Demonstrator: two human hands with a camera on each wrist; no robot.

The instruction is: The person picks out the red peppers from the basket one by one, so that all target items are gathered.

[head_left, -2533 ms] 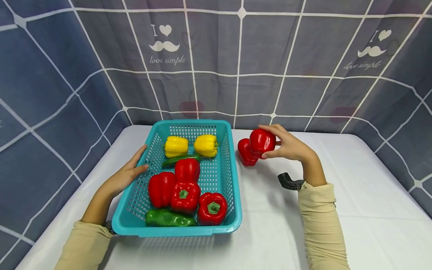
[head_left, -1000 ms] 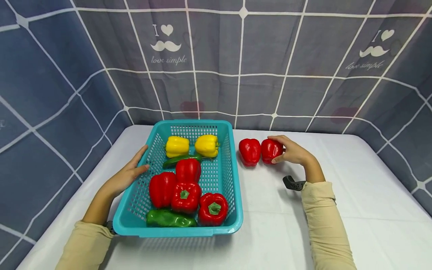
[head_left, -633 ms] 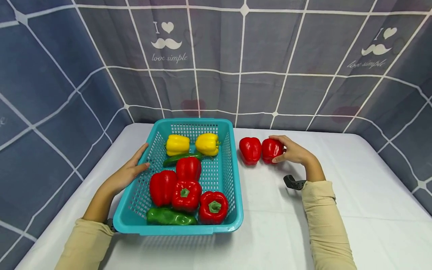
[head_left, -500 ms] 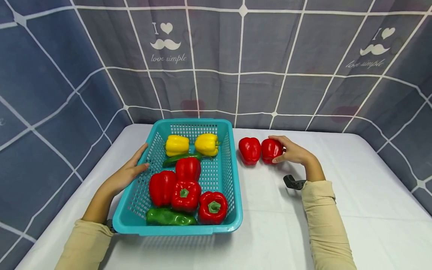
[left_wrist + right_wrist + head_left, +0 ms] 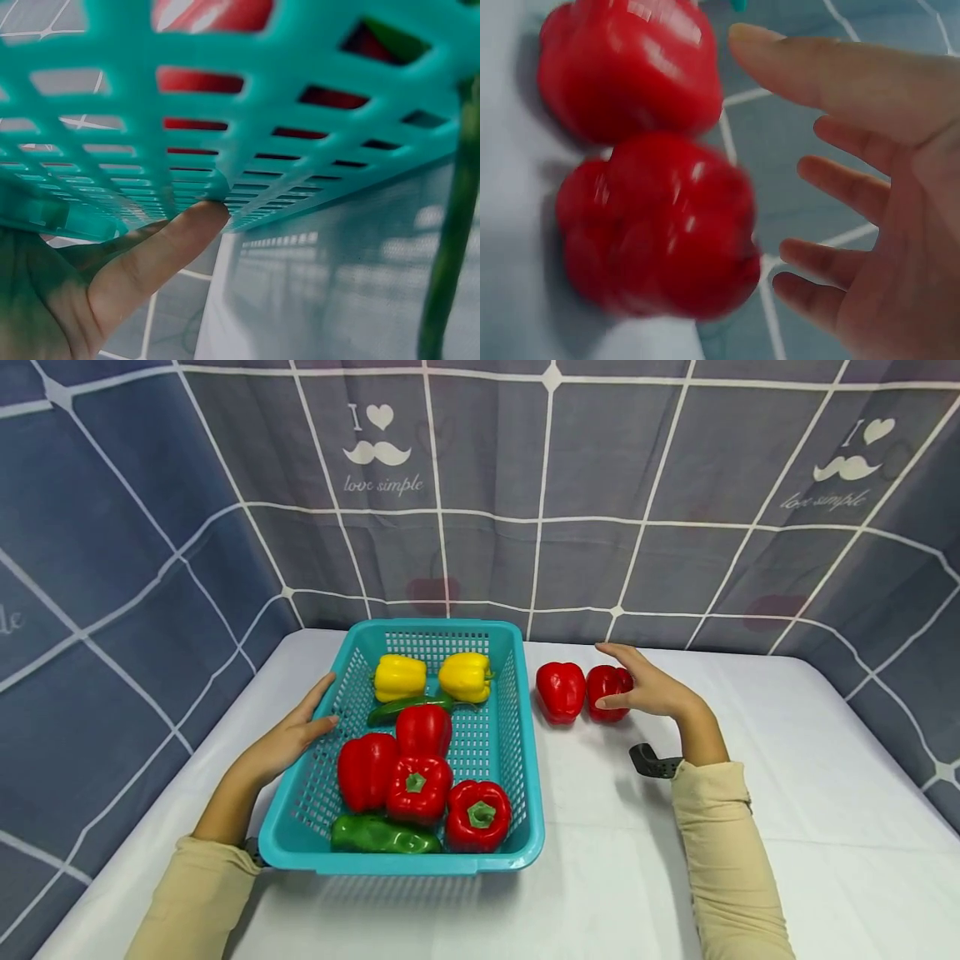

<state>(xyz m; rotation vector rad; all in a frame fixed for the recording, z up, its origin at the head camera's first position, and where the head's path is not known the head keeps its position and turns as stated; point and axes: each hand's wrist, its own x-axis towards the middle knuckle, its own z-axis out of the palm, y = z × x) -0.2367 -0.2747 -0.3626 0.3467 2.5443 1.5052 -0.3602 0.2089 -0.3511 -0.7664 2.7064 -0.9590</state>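
Note:
Two red bell peppers stand side by side on the white table, the left one and the right one. My right hand hovers beside the right pepper with fingers spread; the right wrist view shows a gap between the hand and that pepper. My left hand rests against the left side of a turquoise basket, thumb and fingers extended. In the left wrist view the thumb touches the slotted wall. Inside lie several red peppers, yellow ones and green ones.
A grey curtain with white grid lines rises behind the table and along both sides. The white tablecloth extends in front and to the right of the basket. A black wrist mount sticks out from the right wrist.
My right hand set a red pepper down to the right of the other one, then let go and lifted slightly off it. The left hand stayed at the basket's side.

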